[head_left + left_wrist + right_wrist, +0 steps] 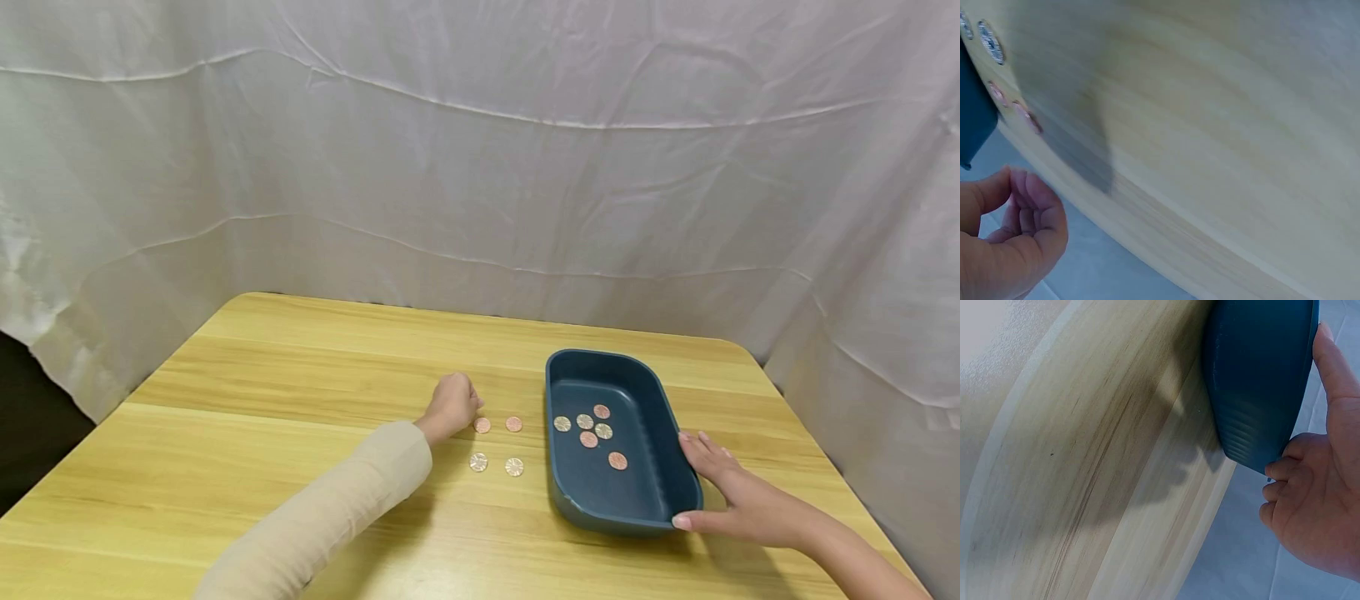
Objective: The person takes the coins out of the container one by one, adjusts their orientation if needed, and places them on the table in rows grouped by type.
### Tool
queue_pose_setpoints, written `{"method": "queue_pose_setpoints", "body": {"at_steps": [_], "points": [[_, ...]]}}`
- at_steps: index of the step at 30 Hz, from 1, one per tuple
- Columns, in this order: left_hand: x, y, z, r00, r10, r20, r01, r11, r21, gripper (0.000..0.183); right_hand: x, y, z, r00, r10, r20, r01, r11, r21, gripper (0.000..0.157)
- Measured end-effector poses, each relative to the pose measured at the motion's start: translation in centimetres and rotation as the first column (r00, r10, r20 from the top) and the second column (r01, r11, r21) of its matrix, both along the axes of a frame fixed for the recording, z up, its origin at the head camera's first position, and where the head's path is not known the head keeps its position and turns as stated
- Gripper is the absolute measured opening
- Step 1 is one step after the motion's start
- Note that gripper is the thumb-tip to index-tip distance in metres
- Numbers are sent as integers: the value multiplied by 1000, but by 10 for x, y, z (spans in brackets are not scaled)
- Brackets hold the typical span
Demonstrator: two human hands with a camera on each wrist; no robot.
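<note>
1. My L hand: fingers curled, thumb meeting tips, just beside 1 of 2 copper coins on tbl.
2. Also on tbl, nearer me: 2 silver coins.
3. My R hand: thumb & fingers clamped on 1 blue tray's R side, nr corner.
4. In tray: 6 coins, i.e. 3 reddish, 3 gold-ish.
</note>
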State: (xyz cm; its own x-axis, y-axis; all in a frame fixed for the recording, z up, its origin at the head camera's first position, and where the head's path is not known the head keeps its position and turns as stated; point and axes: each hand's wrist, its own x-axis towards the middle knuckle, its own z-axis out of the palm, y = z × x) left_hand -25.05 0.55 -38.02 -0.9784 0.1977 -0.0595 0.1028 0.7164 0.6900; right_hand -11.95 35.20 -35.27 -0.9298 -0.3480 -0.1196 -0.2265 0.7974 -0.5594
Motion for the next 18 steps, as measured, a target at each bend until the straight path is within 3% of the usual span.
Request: {"method": "queue_pose_setpoints", "body": {"at_steps": [6, 10, 15, 18], "points": [[5, 5, 8, 998, -14, -62, 20, 996, 88, 25, 0, 0, 0, 1000, 1, -3, -1, 1000, 8, 94], [8, 11, 12, 991, -67, -114, 83, 986, 145, 18, 0, 1, -1, 1000, 6, -14, -6, 1000, -8, 94], [14, 23, 17, 959, -185, -214, 222, 961, 167, 15, 0, 2, -2, 1000, 9, -26, -9, 1000, -13, 94], [19, 33, 19, 931, -241, -275, 292, 943, 162, 14, 0, 2, -3, 1000, 10, -27, -10, 1000, -14, 93]]}}
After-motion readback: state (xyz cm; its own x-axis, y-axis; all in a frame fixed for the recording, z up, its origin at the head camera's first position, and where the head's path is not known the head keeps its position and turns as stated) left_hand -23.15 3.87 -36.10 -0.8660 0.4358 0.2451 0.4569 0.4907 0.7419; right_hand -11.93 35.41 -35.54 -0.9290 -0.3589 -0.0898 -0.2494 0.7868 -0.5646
